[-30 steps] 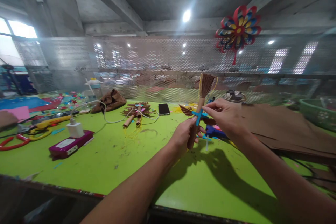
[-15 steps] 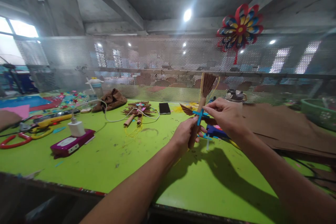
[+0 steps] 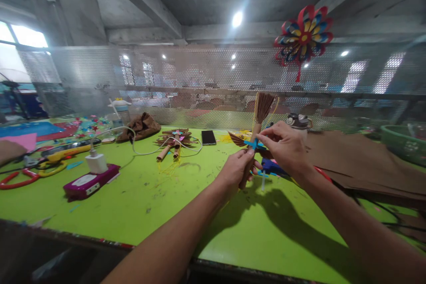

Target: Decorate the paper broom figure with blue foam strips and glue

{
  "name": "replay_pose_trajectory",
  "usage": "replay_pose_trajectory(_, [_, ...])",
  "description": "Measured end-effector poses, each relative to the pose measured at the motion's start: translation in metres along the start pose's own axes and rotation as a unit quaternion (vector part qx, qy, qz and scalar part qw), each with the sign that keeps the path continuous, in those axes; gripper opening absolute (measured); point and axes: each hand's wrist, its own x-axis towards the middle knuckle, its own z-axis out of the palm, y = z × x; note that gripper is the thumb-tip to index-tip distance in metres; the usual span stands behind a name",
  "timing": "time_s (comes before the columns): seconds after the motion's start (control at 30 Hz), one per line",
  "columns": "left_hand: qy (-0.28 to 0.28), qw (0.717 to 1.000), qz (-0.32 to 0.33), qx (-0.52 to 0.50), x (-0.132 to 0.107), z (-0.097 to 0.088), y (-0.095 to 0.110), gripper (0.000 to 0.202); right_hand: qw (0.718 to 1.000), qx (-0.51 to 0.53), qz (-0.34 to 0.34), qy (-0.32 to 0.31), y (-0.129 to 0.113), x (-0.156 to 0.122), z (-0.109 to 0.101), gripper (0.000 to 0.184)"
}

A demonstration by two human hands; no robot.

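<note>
Workshop interior, concrete ceiling beams overhead, a perforated mesh screen (image 3: 166, 80) along the far edge of a lime-green table (image 3: 133, 195), and a red-and-blue paper pinwheel (image 3: 303, 33) hung on the screen at upper right. On the table: a phone (image 3: 208, 137), a magenta power bank (image 3: 87, 185) with a white plug and cable, a pile of finished brown fringed pieces (image 3: 175, 140), and a stack of brown sheets (image 3: 359, 159) to the right. The item under work is a brown paper stick (image 3: 255, 132) with a fringed top, held above the table near its middle and tilted slightly to the right. A blue cross piece (image 3: 252, 143) sits against the stick just below the fringe. In my judgement, the step is done well by keeping the stick steady, setting the cross square to the shaft, and pressing evenly with the fingertips (no adhesive is visible at the contact, so I cannot tell whether the bond is made). The left hand (image 3: 234, 171) is closed around the lower shaft, with the thumb reaching up to the cross. The right hand (image 3: 286, 148) has thumb and forefinger pinched together on the right arm of the cross, the other fingers loosely curled.
</note>
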Motion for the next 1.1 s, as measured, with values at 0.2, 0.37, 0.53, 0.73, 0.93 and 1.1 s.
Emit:
replay_pose_trajectory(0.2, [0.005,1.000,-0.008,-0.008,0.002,-0.001,-0.002,0.032,0.999,0.017,0.030,0.021,-0.001,-0.004,-0.011,0.020])
replay_pose_trajectory(0.37, [0.006,1.000,0.000,-0.009,0.002,-0.003,-0.001,0.035,0.999,-0.034,-0.010,-0.027,0.000,-0.009,-0.013,0.019])
replay_pose_trajectory(0.53, [-0.006,1.000,0.016,0.017,0.003,-0.004,-0.003,0.040,0.994,-0.081,-0.058,-0.036,-0.003,-0.011,-0.008,0.017])
replay_pose_trajectory(0.73, [0.002,0.998,0.027,0.051,0.005,-0.003,-0.006,0.047,0.996,-0.071,-0.048,-0.034,-0.002,-0.012,-0.004,0.012])
replay_pose_trajectory(0.93, [0.017,0.997,0.038,0.072,0.006,-0.002,-0.007,0.044,0.999,-0.039,-0.027,-0.022,-0.001,-0.014,-0.003,0.013])
replay_pose_trajectory(1.1, [0.016,0.995,0.045,0.092,0.004,0.000,-0.005,0.041,1.000,-0.020,-0.010,-0.018,-0.001,-0.016,-0.003,0.011])
